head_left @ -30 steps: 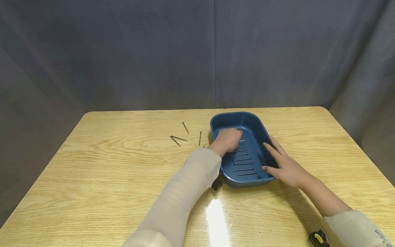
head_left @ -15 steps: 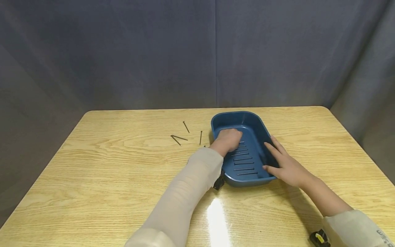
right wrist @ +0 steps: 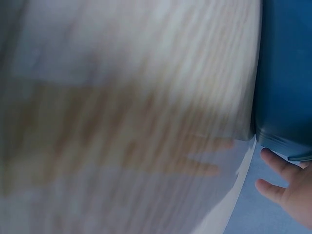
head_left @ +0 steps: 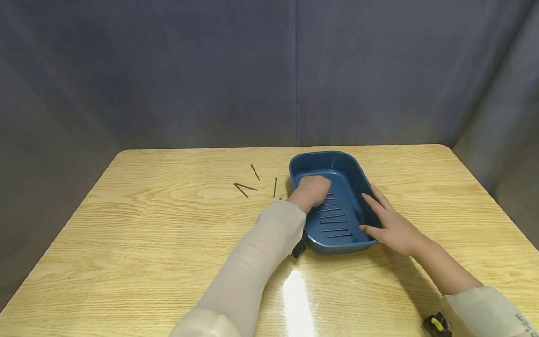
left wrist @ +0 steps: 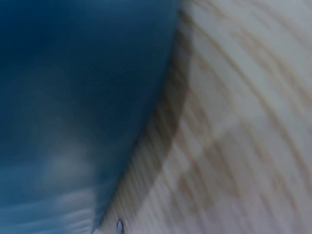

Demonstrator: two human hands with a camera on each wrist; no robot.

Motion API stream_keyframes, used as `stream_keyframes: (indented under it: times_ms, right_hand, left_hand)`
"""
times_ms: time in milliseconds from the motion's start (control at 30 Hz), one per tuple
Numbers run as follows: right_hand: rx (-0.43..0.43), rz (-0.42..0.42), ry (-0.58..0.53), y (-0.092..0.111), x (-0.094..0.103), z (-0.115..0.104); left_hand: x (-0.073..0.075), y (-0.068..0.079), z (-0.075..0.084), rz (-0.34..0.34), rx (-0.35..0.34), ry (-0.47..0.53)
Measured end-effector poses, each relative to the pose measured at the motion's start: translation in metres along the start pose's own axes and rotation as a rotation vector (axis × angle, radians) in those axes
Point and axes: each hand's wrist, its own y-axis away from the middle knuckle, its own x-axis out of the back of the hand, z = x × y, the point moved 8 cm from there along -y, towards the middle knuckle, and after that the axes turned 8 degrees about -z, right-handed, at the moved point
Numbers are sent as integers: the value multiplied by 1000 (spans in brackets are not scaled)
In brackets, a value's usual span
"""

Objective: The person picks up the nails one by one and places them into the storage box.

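Note:
A deep blue plastic tray (head_left: 341, 248) with rounded corners stands on the wooden table. Along its floor lies a row of several dark nails (head_left: 338, 236), roughly parallel. My left hand (head_left: 310, 189) reaches over the tray's left wall, knuckles up, just beyond the far end of the row. Its fingertips are hidden beneath it, so I cannot tell what they hold. At the tray's right wall, my right hand (head_left: 391, 224) rests with spread, fairly straight fingers, some overlapping the rim. The right wrist view shows its fingers (right wrist: 277, 163) beside the tray's outer side.
Left of the tray, loose nails lie on the table (head_left: 126, 234): two crossing (head_left: 246, 187), one farther back (head_left: 255, 172), one closer to the tray (head_left: 275, 187). Another is partly hidden by the left sleeve (head_left: 248, 262). A grey curtain (head_left: 189, 75) hangs behind the table.

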Motion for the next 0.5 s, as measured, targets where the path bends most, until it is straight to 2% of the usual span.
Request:
stream_keyframes:
  times_ms: [500]
  right_hand:
    - [-15,-12,2,0,1,-1]
  left_hand:
    - [-1,-2,0,-2,-6,12]
